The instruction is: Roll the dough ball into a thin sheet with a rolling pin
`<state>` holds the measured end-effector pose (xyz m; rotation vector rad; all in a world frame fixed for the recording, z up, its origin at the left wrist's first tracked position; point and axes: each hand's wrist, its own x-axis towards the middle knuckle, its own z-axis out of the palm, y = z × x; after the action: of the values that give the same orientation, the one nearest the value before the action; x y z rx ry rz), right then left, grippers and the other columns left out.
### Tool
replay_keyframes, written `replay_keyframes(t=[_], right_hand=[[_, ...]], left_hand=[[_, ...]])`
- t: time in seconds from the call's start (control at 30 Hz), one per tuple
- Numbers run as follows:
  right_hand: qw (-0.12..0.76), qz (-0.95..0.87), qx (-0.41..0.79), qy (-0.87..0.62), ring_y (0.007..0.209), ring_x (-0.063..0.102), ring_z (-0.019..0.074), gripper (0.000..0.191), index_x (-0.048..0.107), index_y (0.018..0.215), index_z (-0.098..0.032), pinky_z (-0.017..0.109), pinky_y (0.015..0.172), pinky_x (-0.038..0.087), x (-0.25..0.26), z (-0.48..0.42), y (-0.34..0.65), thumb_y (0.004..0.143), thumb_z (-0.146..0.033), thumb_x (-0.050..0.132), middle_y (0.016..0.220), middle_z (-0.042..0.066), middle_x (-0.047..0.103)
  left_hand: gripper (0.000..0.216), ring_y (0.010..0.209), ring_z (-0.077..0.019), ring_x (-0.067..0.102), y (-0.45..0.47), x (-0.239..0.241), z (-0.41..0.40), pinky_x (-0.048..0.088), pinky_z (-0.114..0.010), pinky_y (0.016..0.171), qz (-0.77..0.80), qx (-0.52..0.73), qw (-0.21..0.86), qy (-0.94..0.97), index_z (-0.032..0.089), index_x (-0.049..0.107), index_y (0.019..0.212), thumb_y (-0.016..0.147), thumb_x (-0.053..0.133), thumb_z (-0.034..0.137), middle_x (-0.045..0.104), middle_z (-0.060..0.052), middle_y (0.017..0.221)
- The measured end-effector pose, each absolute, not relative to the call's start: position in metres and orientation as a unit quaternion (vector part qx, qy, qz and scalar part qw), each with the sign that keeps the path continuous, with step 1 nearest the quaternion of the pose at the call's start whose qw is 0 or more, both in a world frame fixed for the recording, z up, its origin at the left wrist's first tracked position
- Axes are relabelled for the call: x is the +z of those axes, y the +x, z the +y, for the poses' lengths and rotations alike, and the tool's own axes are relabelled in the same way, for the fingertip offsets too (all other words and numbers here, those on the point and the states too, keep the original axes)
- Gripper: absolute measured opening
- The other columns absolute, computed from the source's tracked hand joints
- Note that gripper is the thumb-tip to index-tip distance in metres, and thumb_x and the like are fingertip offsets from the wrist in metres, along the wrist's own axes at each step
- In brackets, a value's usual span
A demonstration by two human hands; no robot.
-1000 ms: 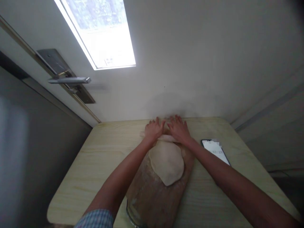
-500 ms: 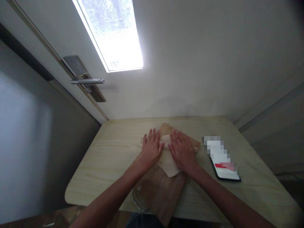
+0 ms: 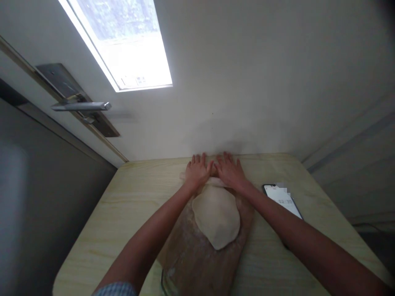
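A flattened, roughly round sheet of dough (image 3: 217,216) lies on a brown board (image 3: 200,263) dusted with flour. Across the far end of the dough runs a pale rolling pin (image 3: 216,181), mostly covered by my hands. My left hand (image 3: 197,170) presses on its left part, fingers stretched forward. On its right part lies my right hand (image 3: 228,170), palm down, with the fingers spread towards the wall side. Neither hand wraps round the pin.
The board rests on a light wooden table (image 3: 129,222). A phone (image 3: 282,199) lies at the right, partly hidden by my right forearm. Behind the table rises a white door (image 3: 247,102) with a metal handle (image 3: 82,106) and a bright window (image 3: 132,53).
Both hands have pushed forward with the rolling pin, towards the table's far edge. More of the dough and board now shows between my forearms, and the board sits straighter. The view has shifted.
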<state>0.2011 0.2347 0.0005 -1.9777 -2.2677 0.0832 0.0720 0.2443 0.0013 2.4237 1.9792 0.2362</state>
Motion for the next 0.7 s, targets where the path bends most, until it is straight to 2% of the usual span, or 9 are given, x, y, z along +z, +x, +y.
replay_keyframes(t=[0.2,0.3,0.4,0.53,0.63,0.7], right_hand=[[0.093,-0.745,-0.006,-0.661,0.125,0.023,0.0268,0.051,0.037,0.127,-0.013,0.047,0.097,0.022,0.004,0.213,0.194,0.087,-0.04,0.02,0.136,0.015,0.029],[0.103,-0.757,-0.018,-0.645,0.124,0.026,0.0258,0.048,0.044,0.122,-0.014,0.045,0.097,0.021,0.004,0.185,0.187,0.087,-0.038,0.021,0.134,0.012,0.034],[0.121,-0.767,-0.021,-0.629,0.122,0.03,0.0246,0.045,0.049,0.117,-0.014,0.043,0.098,0.022,0.0,0.157,0.184,0.087,-0.035,0.022,0.131,0.011,0.039],[0.161,-0.804,-0.041,-0.571,0.124,0.026,0.0231,0.046,0.041,0.124,-0.012,0.044,0.101,0.017,-0.005,0.121,0.188,0.087,-0.034,0.027,0.132,0.011,0.037],[0.164,-0.83,-0.035,-0.532,0.125,0.026,0.0214,0.046,0.041,0.124,-0.013,0.042,0.101,0.02,-0.002,0.1,0.193,0.087,-0.035,0.026,0.134,0.009,0.035],[0.157,-0.837,-0.023,-0.524,0.123,0.029,0.0209,0.046,0.042,0.124,-0.013,0.04,0.1,0.023,0.002,0.094,0.195,0.087,-0.035,0.025,0.133,0.009,0.037]], left_hand=[[0.058,0.123,-0.0246,0.029,0.069,0.0,0.226,0.022,-0.042,0.099,0.63,0.093,-0.039,0.77,0.015,0.041,0.122,0.086,0.011,0.049,0.043,-0.012,0.127],[0.058,0.122,-0.0249,0.031,0.062,-0.003,0.197,0.021,-0.043,0.1,0.626,0.09,-0.047,0.773,0.014,0.044,0.12,0.087,0.011,0.048,0.045,-0.012,0.126],[0.055,0.125,-0.0251,0.026,0.053,-0.004,0.166,0.02,-0.044,0.1,0.613,0.09,-0.057,0.783,0.012,0.04,0.123,0.087,0.014,0.045,0.039,-0.014,0.13],[0.056,0.127,-0.0252,0.021,0.035,0.0,0.123,0.023,-0.045,0.1,0.574,0.092,-0.061,0.811,0.008,0.029,0.128,0.087,0.02,0.045,0.029,-0.016,0.136],[0.052,0.123,-0.0239,0.03,0.022,0.008,0.101,0.029,-0.042,0.098,0.526,0.094,-0.041,0.844,0.008,0.032,0.126,0.088,0.024,0.042,0.036,-0.015,0.132],[0.043,0.117,-0.021,0.04,0.017,0.014,0.098,0.034,-0.037,0.095,0.504,0.099,-0.016,0.858,0.01,0.044,0.117,0.088,0.025,0.036,0.046,-0.013,0.125]])
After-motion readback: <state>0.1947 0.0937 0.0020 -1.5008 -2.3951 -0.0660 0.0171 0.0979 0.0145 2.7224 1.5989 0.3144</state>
